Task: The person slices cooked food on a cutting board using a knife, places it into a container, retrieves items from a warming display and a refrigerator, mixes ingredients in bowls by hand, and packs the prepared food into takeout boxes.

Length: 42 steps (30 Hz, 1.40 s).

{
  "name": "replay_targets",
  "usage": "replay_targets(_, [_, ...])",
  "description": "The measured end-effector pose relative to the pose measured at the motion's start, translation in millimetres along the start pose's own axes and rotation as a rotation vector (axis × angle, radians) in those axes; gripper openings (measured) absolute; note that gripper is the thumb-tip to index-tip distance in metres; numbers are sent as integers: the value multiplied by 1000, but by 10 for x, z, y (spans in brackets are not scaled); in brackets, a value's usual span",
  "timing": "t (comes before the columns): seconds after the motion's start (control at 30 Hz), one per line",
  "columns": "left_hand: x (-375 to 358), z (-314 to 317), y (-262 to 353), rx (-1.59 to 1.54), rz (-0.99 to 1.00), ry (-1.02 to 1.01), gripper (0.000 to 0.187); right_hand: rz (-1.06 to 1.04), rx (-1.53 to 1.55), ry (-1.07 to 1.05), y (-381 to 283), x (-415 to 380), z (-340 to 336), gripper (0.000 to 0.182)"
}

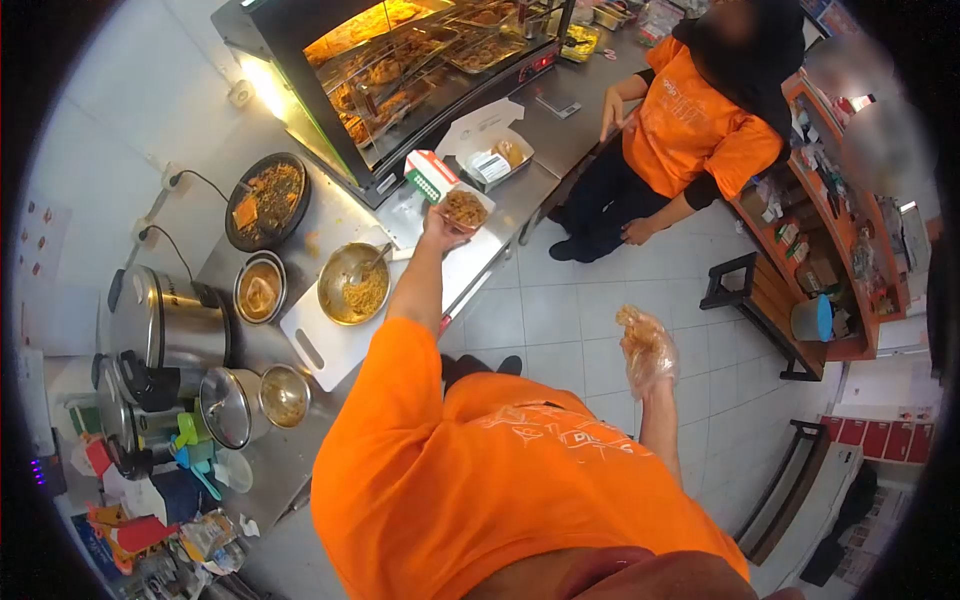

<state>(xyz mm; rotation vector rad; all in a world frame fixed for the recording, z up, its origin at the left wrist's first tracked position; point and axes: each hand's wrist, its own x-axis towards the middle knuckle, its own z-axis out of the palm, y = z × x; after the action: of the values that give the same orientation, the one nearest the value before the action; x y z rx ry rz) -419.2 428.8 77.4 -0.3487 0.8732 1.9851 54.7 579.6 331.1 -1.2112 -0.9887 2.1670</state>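
Observation:
My left hand [440,232] grips a small paper food box [432,180] with a red, white and green lid standing up. Brown shredded-looking food [464,209] fills it. Beside it on the counter sits an open white carton [484,133] with a pale round item and a packet inside. Out over the floor, my right hand [648,352] wears a clear plastic glove. Its fingers are drawn together and look brownish at the tips; whether food is between them I cannot make out. Near my left forearm is a steel bowl [342,312] of yellowish food with a utensil.
A lit glass food warmer [420,90] stands at the back. Along the counter are a black pan [268,228], a white cutting board [330,365], a small bowl [260,286] and large steel cookers [165,315]. A co-worker [690,120] in orange stands across; a wooden bench [765,320] is right.

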Motion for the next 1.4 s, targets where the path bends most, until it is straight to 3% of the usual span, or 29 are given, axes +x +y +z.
replay_targets(0.03, [109,13,24,81,103,64,51,2,20,-6,38,40,0,20])
replay_targets(0.1, [307,30,-28,-41,335,76,32,19,48,-23,177,160,-4,21])
replay_targets(0.13, [348,58,-76,-68,451,108,33,48,75,-39,239,259,4,21])
replay_targets(0.23, [84,76,-438,333,932,483,37,171,62,-186,447,585,453,23])
replay_targets(0.27, [90,-210,-706,671,1077,653,35,178,33,-264,456,595,738,23])
replay_targets(0.37, [-1643,120,-1169,576,865,496,37,204,-85,-520,567,488,1567,29])
replay_targets(0.43, [-2532,-78,-1360,605,780,537,38,255,-185,-710,745,304,2102,32])
replay_targets(0.5, [-3117,-465,-1528,317,703,658,37,326,-292,-910,1015,24,2607,31])
replay_targets(0.57, [-3590,-1120,-1619,314,819,857,33,335,-460,-1043,1528,-219,2964,30])
replay_targets(0.63, [-4149,-1504,-1533,347,852,1084,28,367,-407,-1254,2191,-595,3343,27])
replay_targets(0.7, [-4683,-1481,-1379,99,930,1125,26,321,-511,-1432,2962,-933,3718,29])
replay_targets(0.77, [-5072,-1460,-1226,-26,955,1107,25,69,-566,-1606,3817,-1151,3989,29])
replay_targets(0.87, [-5354,-1535,-961,56,927,1047,24,478,-581,-1591,4747,-1357,4242,34])
replay_targets(0.97, [-5578,-1821,-567,398,942,1125,24,1006,-687,-1354,5424,-1281,4386,35])
replay_targets(1.0, [-5630,-2086,-488,550,975,1197,24,617,-854,-1761,5940,-1041,4373,36])
replay_targets(1.03, [-5646,-2285,-427,701,994,1253,23,104,-952,-2040,6451,-807,4366,37])
replay_targets(1.13, [-5817,-2690,-1,979,903,1273,22,536,-1017,-1592,6122,-1193,4419,36])
replay_targets(1.23, [-5908,-2795,419,1117,802,1229,17,848,-847,-1155,5865,-1571,4411,34])
replay_targets(1.4, [-5777,-3062,698,1420,757,1149,10,980,-589,-962,5896,-1568,4323,28])
